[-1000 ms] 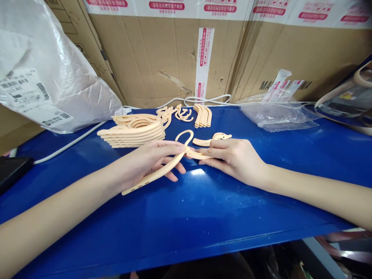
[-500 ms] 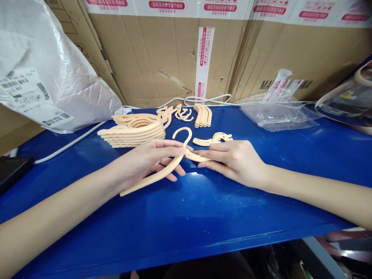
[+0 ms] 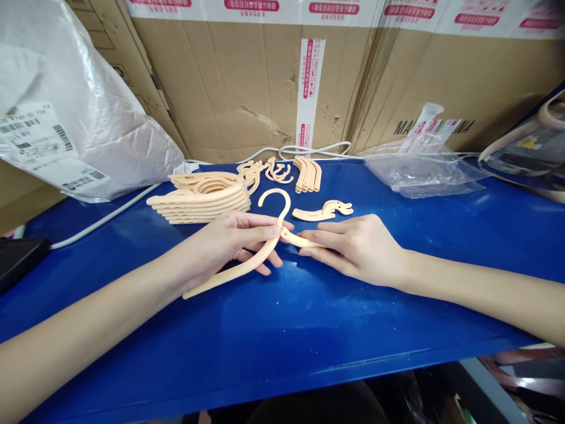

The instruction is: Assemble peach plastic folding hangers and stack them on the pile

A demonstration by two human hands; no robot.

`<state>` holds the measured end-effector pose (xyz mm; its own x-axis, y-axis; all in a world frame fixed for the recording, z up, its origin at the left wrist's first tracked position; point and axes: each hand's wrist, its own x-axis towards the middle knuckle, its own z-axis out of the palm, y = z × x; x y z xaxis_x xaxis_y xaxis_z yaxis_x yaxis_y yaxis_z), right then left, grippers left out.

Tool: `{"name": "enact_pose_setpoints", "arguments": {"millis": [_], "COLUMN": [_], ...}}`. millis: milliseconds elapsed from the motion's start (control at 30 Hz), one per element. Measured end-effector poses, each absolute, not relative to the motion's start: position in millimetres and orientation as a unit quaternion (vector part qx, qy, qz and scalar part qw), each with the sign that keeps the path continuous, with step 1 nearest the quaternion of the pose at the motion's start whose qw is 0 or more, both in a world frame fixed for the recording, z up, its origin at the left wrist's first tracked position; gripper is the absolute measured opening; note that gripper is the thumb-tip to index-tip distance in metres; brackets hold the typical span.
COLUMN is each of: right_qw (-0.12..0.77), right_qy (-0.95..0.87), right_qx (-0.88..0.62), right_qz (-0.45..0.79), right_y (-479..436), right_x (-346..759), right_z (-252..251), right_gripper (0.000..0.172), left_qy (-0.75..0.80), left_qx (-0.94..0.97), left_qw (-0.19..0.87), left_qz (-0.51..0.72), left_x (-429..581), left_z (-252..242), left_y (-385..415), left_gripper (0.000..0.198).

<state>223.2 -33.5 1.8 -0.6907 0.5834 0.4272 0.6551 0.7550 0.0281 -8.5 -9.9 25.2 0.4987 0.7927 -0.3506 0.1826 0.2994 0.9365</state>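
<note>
A cream plastic folding clothes hanger is held between both hands above the blue table, its hook pointing away from me. My left hand pinches it near the centre joint with thumb and fingers, and one arm of the hanger slants down in front of that palm. My right hand grips the other arm, whose far end is hidden under the fingers. Just beyond the right hand lie a loose curved hanger arm and a duck-headed cream piece. Behind my left hand sits a stack of cream hanger parts.
Loose hooks and several curved arms lie at the back of the blue table. A clear plastic bag, a white parcel, a phone-like black object and a white cable surround them. Cardboard boxes stand behind.
The hanger's hook has tilted slightly to the left and away. My right hand has shifted a little, showing more of the duck-headed piece. Both hands keep their hold.
</note>
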Motion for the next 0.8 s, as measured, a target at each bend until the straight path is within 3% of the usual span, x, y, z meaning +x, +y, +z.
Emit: {"name": "enact_pose_setpoints", "arguments": {"millis": [433, 800], "right_qw": [0.161, 0.190], "right_qy": [-0.912, -0.916], "right_qx": [-0.356, -0.342], "right_qz": [-0.123, -0.088], "right_y": [-36.1, -31.8], "right_x": [222.4, 222.8], "right_z": [1.3, 2.5], "right_gripper": [0.044, 0.038], "left_qy": [0.459, 0.440], "left_qx": [0.583, 0.687], "left_qw": [0.637, 0.558], "left_qz": [0.210, 0.155], "left_x": [-4.1, -2.9], "left_z": [26.8, 26.7], "left_y": [-12.1, -10.2], "left_gripper": [0.014, 0.028]}}
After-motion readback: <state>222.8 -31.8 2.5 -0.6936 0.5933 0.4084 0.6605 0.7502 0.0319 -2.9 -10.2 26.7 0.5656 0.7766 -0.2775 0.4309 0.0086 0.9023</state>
